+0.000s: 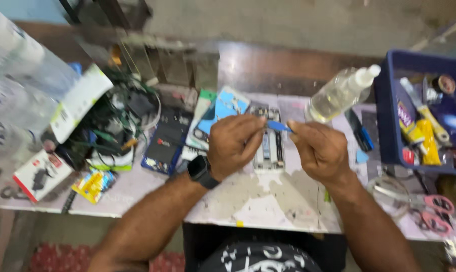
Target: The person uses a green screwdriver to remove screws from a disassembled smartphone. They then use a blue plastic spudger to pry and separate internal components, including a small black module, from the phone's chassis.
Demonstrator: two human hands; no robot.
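An opened phone (270, 146) lies flat on the worn white bench (258, 201), its inner parts facing up. My left hand (233, 143) rests on the phone's left side, fingers curled, with a dark watch (203, 172) on the wrist. My right hand (318, 150) hovers over the phone's right side and pinches a thin blue pry tool (280, 126). The tool's tip points left, toward my left fingertips above the phone's top end.
A clear squeeze bottle (341, 93) lies tilted at the back right. A blue bin (419, 113) of tools and tubes stands at the right. Pink-handled scissors (434, 214) lie at the front right. Tangled cables (112, 126), small boxes and a large plastic bottle (16, 80) crowd the left.
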